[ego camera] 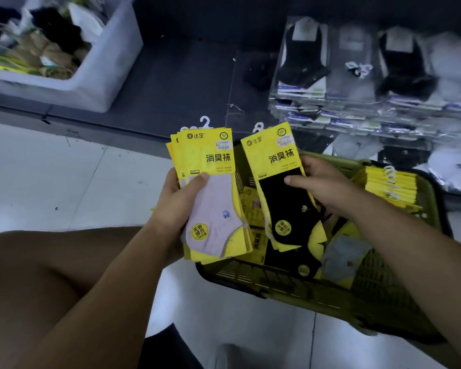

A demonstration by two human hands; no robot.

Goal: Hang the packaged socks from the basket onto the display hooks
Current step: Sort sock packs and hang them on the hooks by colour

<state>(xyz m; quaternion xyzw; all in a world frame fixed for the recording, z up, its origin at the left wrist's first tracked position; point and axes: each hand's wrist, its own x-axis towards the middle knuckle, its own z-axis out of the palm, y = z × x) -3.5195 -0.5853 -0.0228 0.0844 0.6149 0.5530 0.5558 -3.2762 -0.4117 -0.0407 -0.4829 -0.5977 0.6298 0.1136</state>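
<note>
My left hand (180, 201) grips a stack of yellow-carded sock packs (210, 198), a pale pink sock on top, white hanger hooks at the upper edge. My right hand (322, 182) pinches a single yellow pack with a black sock (282, 190), thumb on its front, held above the green basket (383, 296). Inside the basket lie more yellow packs, among them a neat row (391, 187) at the far right and loose black and grey ones near the middle. No display hooks are visible.
A dark shelf base carries piles of clear-bagged black and white socks (357, 75) at the upper right. A white bin (96, 70) of mixed goods stands at the upper left. My bare knee (37, 275) fills the lower left over pale floor tiles.
</note>
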